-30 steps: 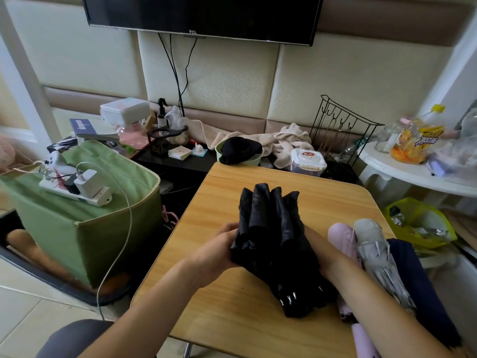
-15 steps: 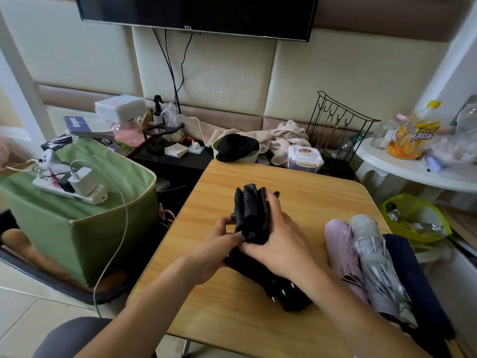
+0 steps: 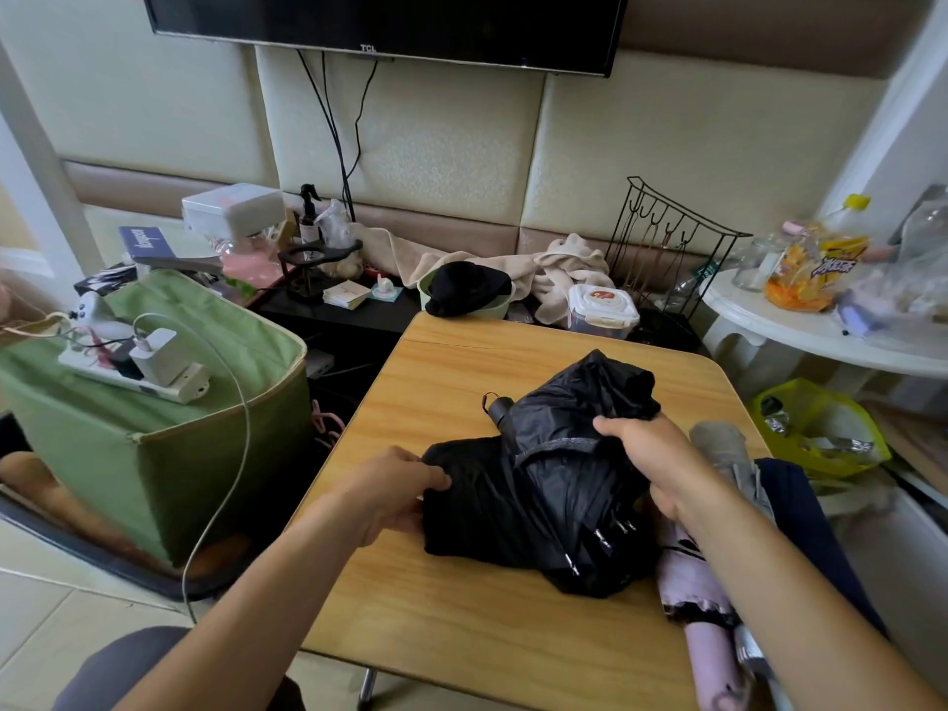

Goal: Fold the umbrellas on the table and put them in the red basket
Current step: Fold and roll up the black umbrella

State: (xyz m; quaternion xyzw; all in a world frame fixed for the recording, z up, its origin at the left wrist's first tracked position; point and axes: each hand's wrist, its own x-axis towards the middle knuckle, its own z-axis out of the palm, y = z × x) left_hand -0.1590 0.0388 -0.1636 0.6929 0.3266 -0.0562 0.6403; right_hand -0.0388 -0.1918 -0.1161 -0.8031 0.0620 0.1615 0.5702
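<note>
The left hand pinches the left edge of the black umbrella and the right hand grips a bunch of its cloth, at the centre of the frame on the desk. Half a second ago the cloth was gathered into a narrow roll; now it is spread loose and rumpled, so I think the folding must be arranged again. Other umbrellas wait at lower right; no red basket is visible.

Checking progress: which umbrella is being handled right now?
The black umbrella, gripped by both hands mid-table; the pink, grey and navy ones lie untouched at the right edge.
</note>
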